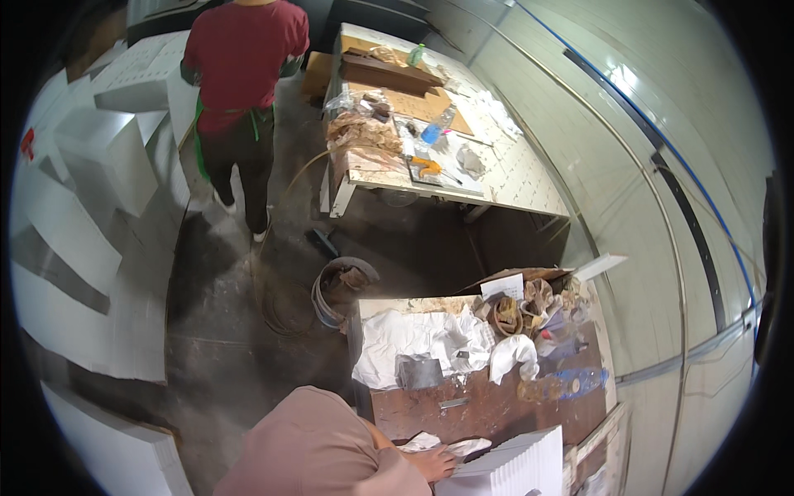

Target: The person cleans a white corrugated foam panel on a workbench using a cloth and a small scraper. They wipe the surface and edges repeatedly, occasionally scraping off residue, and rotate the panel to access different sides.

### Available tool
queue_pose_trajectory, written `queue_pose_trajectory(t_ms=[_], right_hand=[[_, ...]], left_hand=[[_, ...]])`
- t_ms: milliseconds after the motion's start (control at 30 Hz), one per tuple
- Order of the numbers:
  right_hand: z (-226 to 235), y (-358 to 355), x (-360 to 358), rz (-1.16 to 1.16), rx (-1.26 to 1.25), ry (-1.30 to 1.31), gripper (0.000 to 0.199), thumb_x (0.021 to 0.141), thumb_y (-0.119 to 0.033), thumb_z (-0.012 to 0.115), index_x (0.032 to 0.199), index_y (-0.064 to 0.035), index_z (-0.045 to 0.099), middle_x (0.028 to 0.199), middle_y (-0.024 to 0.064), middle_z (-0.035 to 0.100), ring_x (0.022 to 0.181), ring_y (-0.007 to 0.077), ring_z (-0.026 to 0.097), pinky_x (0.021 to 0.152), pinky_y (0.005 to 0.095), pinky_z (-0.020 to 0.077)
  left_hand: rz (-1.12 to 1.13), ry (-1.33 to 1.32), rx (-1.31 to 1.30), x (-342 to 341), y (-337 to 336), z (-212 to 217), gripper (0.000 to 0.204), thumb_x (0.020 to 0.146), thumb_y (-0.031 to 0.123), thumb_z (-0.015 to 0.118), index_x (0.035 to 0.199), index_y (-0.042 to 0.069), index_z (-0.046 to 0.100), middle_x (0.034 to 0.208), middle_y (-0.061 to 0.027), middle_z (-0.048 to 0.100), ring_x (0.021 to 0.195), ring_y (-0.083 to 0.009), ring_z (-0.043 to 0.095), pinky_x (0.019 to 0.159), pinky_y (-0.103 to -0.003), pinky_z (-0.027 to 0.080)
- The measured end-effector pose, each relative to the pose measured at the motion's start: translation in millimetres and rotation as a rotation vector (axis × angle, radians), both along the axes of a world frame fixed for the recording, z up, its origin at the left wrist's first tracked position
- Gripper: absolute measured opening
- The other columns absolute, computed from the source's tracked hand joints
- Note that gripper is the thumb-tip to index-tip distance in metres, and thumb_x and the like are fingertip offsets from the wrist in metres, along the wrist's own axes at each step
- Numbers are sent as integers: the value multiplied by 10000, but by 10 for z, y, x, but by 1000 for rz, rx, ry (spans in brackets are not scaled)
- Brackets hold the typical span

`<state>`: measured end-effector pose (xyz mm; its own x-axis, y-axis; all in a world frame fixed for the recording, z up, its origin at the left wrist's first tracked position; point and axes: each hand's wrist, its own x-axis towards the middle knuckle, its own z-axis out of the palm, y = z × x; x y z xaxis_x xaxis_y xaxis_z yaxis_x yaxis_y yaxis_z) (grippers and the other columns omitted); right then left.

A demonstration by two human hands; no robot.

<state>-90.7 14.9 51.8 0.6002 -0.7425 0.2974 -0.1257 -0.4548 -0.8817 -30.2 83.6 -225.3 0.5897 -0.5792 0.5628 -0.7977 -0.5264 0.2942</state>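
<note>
Here, from left to right:
Far left: a person in a red shirt [244, 50] stands on the grey floor [215, 331].
Near centre: one hand [434, 463], side unclear, rests on a white stack of sheets [513, 471]; finger state cannot be told.
Right: a brown workbench [496, 405] holds white cloths [413, 339] and a plastic bottle [571, 384].

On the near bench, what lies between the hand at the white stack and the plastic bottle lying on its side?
In the head view, only bare brown benchtop lies between the hand on the white stack and the plastic bottle.
</note>
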Motion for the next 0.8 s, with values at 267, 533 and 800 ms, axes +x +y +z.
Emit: queue_pose_trajectory(t_ms=[267,533,800], right_hand=[[-14,53,354,90,-110,19,294,853,-268,842,831,-1,720,705,43,614,622,152,490,609,327,449],[-57,92,575,165,-178,67,274,850,-246,841,851,2,725,721,51,630,633,158,510,615,330,460],[112,135,991,742,-843,-11,250,865,-149,791,1053,7,738,860,111,696,817,269,644,774,368,541]], left_hand=[[27,5,-114,120,-551,-538,192,855,252,591,979,141,687,1276,-74,597,1231,-231,537,1071,-498,387],[22,29,-115,5,-403,-452,211,832,268,602,983,131,658,1186,-85,589,1204,-257,541,1081,-495,363],[-85,138,-116,215,47,34,404,738,381,659,1007,81,633,1126,-117,569,1154,-278,525,1036,-522,339]])
